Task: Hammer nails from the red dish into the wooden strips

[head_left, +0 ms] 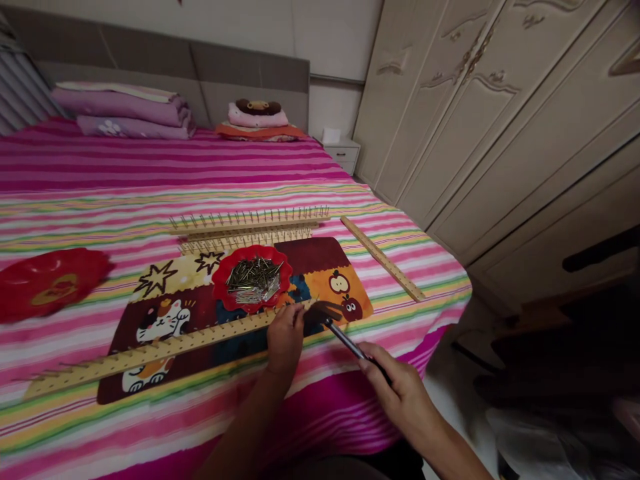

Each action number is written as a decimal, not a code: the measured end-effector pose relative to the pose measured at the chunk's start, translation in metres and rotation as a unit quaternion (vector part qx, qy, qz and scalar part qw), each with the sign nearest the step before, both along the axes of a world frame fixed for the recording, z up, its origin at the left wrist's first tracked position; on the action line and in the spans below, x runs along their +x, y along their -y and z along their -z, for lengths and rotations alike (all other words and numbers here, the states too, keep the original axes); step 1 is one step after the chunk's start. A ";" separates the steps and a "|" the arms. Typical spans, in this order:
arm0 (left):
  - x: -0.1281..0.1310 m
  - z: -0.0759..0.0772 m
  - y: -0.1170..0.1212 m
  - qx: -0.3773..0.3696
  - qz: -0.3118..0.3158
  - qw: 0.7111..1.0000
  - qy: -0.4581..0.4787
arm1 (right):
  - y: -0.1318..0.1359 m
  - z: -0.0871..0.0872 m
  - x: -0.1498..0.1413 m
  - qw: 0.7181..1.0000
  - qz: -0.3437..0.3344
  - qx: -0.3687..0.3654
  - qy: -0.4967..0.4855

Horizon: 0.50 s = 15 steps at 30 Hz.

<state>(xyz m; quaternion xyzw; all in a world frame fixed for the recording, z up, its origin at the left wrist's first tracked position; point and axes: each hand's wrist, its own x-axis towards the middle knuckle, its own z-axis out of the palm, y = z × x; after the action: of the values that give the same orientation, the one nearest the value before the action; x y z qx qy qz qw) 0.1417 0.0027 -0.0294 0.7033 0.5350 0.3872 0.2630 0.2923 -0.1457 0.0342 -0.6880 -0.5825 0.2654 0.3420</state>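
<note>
My right hand (397, 387) grips the handle of a hammer (349, 342), whose dark head is over the right end of a long wooden strip (200, 341). Rows of holes and several upright nails line this strip. Against the strip, just left of the hammer head, my left hand (286, 339) is closed in a pinch; what its fingertips hold is hidden. Behind it stands a red scalloped plate (217, 293) heaped with loose nails (255, 277), darker ones at the back and brighter ones in front. Strip and plate are on a patterned mat (327, 257).
More wooden strips (250, 222) studded with upright nails lie stacked behind the mat. One bare-looking strip (383, 259) lies to the right near the bed's edge. A red tray (45, 283) is at the left. Folded bedding (125, 113) sits by the headboard; a wardrobe (465, 113) stands right.
</note>
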 end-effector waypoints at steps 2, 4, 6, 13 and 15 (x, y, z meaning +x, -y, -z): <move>-0.004 -0.004 0.003 -0.001 0.006 1.000 0.007 | 0.012 0.016 0.002 0.999 -0.009 -0.031 -0.029; -0.015 -0.014 0.004 0.001 0.006 1.000 -0.008 | 0.022 0.036 0.003 0.997 -0.024 -0.064 -0.045; -0.031 -0.031 -0.002 0.011 -0.002 0.999 -0.046 | 0.028 0.057 0.003 0.995 -0.031 -0.086 -0.050; -0.087 -0.076 -0.075 -0.036 0.009 0.924 -0.380 | 0.028 0.085 0.000 0.992 -0.020 -0.110 -0.054; -0.091 -0.076 -0.092 -0.076 0.031 0.892 -0.445 | 0.026 0.084 -0.001 0.992 -0.016 -0.113 -0.056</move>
<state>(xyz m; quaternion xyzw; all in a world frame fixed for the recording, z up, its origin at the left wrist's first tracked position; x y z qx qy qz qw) 0.0511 0.0946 0.0469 0.7961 0.6019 -0.0168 0.0615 0.2915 -0.1722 -0.0496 -0.6967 -0.5402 0.3727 0.2898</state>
